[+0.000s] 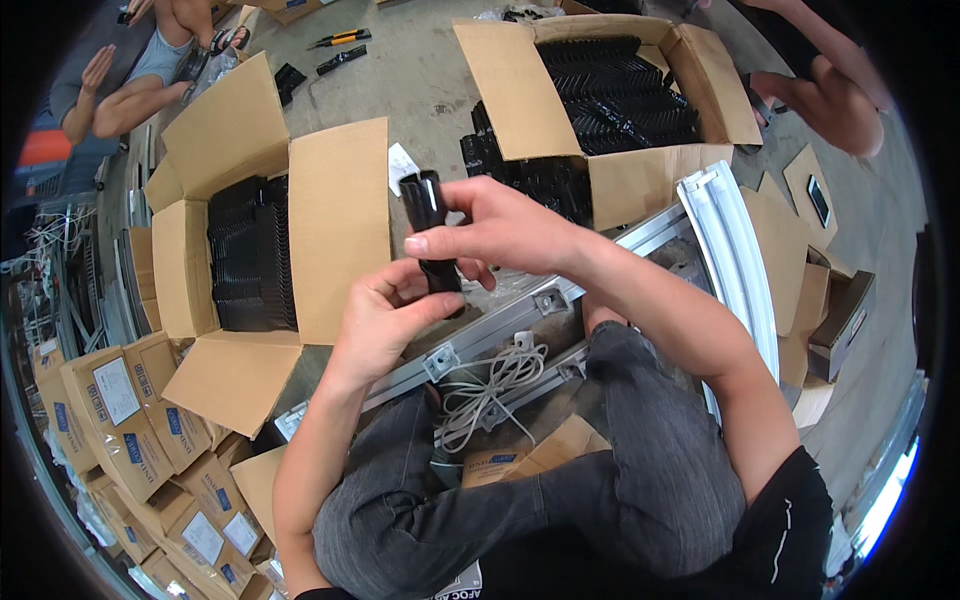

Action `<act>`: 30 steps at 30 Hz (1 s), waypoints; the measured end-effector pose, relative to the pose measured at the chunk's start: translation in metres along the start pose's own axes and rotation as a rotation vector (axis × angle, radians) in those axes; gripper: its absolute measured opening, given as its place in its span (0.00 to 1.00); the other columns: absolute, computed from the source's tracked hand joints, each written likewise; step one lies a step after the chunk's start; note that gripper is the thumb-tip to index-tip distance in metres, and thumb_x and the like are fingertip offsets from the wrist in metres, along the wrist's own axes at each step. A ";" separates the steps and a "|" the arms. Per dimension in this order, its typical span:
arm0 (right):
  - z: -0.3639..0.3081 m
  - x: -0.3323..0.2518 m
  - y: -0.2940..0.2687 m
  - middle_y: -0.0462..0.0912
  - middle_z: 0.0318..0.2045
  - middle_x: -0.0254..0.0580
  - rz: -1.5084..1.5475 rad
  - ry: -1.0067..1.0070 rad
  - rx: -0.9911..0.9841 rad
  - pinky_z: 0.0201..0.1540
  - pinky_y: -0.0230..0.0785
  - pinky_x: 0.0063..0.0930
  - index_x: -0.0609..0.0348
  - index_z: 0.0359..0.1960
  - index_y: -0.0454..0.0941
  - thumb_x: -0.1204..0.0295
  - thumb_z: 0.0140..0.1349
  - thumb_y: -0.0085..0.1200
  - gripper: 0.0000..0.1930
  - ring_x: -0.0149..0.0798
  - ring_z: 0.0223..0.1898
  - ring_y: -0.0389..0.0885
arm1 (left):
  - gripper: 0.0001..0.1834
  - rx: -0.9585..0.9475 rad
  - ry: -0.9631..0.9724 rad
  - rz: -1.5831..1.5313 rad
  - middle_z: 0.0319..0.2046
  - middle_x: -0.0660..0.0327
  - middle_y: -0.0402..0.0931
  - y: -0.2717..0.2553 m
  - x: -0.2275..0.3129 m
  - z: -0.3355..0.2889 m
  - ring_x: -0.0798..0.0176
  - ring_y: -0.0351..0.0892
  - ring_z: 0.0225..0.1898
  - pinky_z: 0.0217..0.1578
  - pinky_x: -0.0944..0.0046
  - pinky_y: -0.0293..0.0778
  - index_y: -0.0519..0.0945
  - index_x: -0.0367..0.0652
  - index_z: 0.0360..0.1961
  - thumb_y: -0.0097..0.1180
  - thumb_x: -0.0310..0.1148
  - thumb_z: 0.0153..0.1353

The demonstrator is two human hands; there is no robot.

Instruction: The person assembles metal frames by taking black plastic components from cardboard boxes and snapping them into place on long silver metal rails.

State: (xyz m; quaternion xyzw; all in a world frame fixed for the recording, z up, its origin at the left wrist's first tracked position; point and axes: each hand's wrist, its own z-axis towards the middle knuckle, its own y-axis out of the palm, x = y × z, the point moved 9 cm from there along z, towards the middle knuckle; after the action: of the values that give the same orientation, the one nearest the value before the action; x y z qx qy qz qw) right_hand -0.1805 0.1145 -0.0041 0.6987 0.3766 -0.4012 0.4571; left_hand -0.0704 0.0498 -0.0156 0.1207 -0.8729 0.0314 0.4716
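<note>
Both my hands are closed on one glossy black tube-shaped piece (424, 203), held upright over the floor in front of my knees. Its upper end looks hollow. My right hand (505, 228) wraps the middle, with the thumb along the near side. Lower down, my left hand (378, 318) pinches the bottom end between thumb and fingers. To the left stands an open cardboard box (343, 240) with tightly stacked black pieces (250, 255). A second open box (515, 95) at the far right holds rows of similar black pieces (620, 95), and more lie beside it.
Aluminium rails (500, 325) cross in front of my legs, with a coiled grey cable (490, 395) by them. A white curved profile (735, 260) lies right. Closed cartons (130, 415) pile up lower left. A phone (818, 200) rests on cardboard. Other people sit at far left and right.
</note>
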 end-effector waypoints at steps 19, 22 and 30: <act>0.050 0.230 -0.057 0.87 0.35 0.51 -1.634 0.189 -0.336 0.43 0.80 0.45 0.60 0.34 0.87 0.75 0.51 0.58 0.10 0.52 0.39 0.87 | 0.19 0.024 0.120 -0.069 0.42 0.61 0.85 -0.014 -0.003 -0.005 0.74 0.80 0.42 0.43 0.72 0.75 0.81 0.33 0.52 0.66 0.21 0.59; 0.043 0.244 -0.057 0.88 0.35 0.49 -1.730 0.134 -0.409 0.41 0.80 0.43 0.58 0.32 0.87 0.72 0.55 0.56 0.09 0.50 0.38 0.88 | 0.19 0.031 0.125 -0.099 0.42 0.61 0.85 -0.012 -0.002 -0.005 0.74 0.80 0.42 0.43 0.72 0.76 0.81 0.33 0.52 0.67 0.22 0.59; 0.032 0.254 -0.042 0.89 0.36 0.39 -1.886 -0.088 -0.491 0.39 0.79 0.39 0.50 0.33 0.89 0.69 0.61 0.52 0.11 0.42 0.40 0.88 | 0.17 0.071 0.119 -0.109 0.40 0.62 0.85 -0.015 -0.002 -0.005 0.75 0.80 0.40 0.42 0.73 0.75 0.82 0.33 0.51 0.66 0.23 0.59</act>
State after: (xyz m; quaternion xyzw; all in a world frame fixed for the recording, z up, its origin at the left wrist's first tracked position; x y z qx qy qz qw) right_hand -0.1244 0.1371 -0.2563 -0.0200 0.8370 -0.5386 0.0948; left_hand -0.0620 0.0366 -0.0154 0.1828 -0.8338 0.0436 0.5191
